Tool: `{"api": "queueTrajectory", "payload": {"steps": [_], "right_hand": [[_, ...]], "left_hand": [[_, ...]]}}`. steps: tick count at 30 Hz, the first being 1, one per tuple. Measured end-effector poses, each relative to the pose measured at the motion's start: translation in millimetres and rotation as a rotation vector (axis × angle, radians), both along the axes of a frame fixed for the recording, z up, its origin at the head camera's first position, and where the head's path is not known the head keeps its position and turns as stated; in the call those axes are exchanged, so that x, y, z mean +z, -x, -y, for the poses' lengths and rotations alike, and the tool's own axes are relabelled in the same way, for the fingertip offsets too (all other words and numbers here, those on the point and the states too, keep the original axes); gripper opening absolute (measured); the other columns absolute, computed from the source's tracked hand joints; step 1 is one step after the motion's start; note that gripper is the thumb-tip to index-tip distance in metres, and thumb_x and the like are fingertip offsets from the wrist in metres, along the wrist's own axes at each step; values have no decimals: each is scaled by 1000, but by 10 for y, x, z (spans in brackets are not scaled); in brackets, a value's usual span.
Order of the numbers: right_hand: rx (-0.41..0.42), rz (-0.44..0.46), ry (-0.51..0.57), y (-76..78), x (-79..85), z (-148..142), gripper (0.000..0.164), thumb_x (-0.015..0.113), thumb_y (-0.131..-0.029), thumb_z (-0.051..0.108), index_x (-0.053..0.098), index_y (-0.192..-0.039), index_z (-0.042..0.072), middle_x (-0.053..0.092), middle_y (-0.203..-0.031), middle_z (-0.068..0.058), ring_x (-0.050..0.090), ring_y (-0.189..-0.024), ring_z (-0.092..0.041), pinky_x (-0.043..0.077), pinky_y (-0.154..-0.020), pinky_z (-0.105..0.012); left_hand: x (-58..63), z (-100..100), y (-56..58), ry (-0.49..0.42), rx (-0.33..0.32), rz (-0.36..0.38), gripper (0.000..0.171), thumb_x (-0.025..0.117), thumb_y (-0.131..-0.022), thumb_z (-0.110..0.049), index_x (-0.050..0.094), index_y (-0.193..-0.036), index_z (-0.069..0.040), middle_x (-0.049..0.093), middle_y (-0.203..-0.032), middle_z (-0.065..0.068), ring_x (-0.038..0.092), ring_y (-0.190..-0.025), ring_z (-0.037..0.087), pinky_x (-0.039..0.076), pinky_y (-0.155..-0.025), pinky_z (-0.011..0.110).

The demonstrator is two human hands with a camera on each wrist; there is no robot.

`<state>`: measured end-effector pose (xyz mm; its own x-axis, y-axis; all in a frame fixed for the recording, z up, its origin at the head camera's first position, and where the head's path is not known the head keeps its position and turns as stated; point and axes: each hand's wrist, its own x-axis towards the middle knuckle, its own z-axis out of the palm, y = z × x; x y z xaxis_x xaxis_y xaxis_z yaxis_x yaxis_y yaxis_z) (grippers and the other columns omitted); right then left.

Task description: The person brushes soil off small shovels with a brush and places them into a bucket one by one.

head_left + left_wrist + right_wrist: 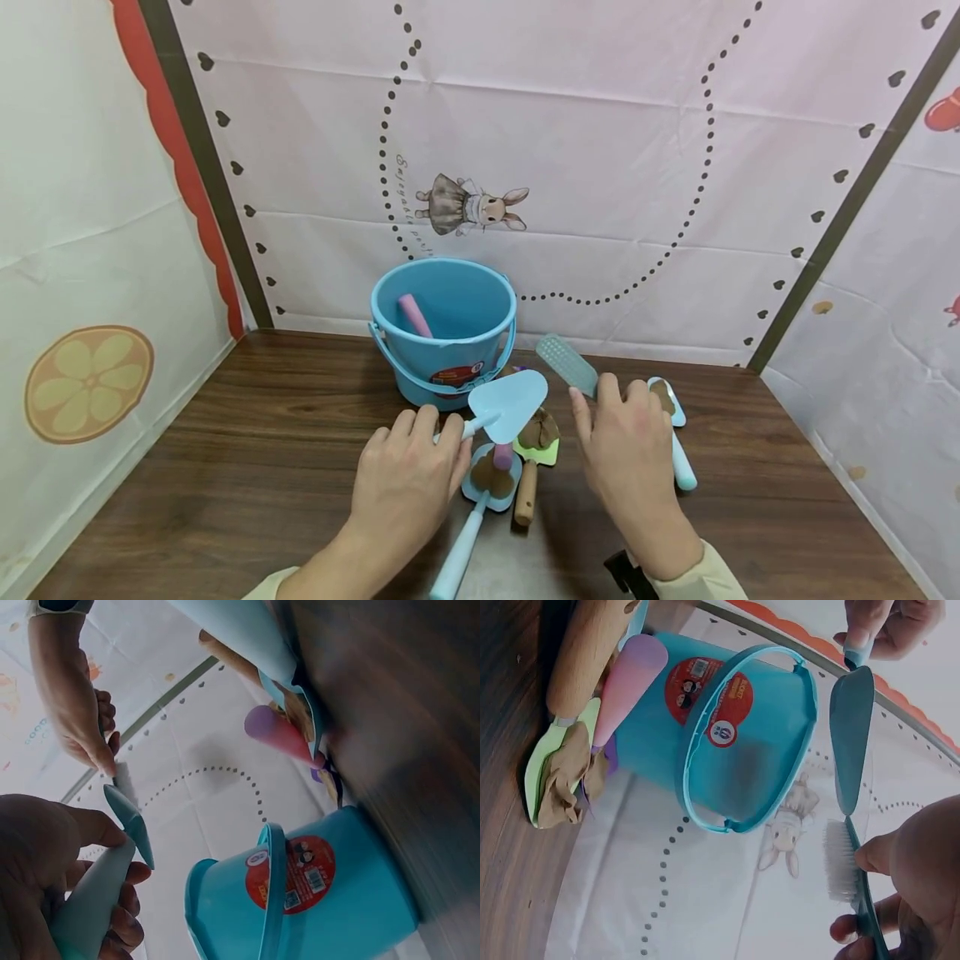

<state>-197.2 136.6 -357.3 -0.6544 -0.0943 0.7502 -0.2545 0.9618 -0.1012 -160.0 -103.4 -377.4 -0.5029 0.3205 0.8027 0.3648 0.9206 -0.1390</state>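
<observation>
In the head view my left hand grips the handle of a light blue toy trowel, its blade raised in front of the bucket. My right hand holds a teal brush by its handle. White bristles show on the brush in the right wrist view, where its head comes right up to the tip of the trowel blade. Below the hands lie a blue shovel and a green trowel with a wooden handle, each bearing a brown lump.
A blue bucket stands by the back wall, with a pink handle sticking up inside. Another blue shovel with brown stuff on it lies beyond the right hand. A pink-purple handle lies among the tools on the wooden table.
</observation>
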Motion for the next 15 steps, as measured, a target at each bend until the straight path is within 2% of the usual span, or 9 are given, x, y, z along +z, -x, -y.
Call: {"api": "queueTrajectory", "payload": {"steps": [5, 8, 11, 15], "right_hand": [[10, 33, 8, -26, 13, 18, 37, 69, -96, 35, 56, -86, 2, 39, -68, -10, 41, -58, -28, 34, -49, -39], [11, 49, 12, -53, 21, 34, 37, 67, -97, 37, 56, -86, 3, 39, -69, -9, 41, -59, -28, 33, -49, -38], [13, 64, 19, -83, 32, 44, 37, 65, -98, 38, 56, -87, 3, 39, -70, -9, 40, -59, -27, 32, -50, -36], [21, 75, 21, -116, 53, 56, 37, 64, -99, 39, 56, -88, 4, 39, -70, -7, 38, -59, -24, 30, -51, -34]], "left_hand": [[-1, 32, 21, -12, 7, 59, 23, 75, -87, -29, 66, -89, -8, 50, -71, 7, 47, -55, 20, 29, -42, 27], [0, 58, 40, -51, -3, 174, 23, 75, -89, -31, 66, -90, -10, 49, -71, 4, 45, -54, 16, 31, -41, 25], [24, 92, 66, -135, -14, 361, 22, 72, -93, -35, 65, -92, -14, 49, -72, -1, 44, -55, 11, 33, -43, 24], [87, 148, 122, -344, -64, 709, 20, 63, -100, -39, 62, -92, -21, 49, -72, -5, 46, -59, 10, 38, -51, 29]]}}
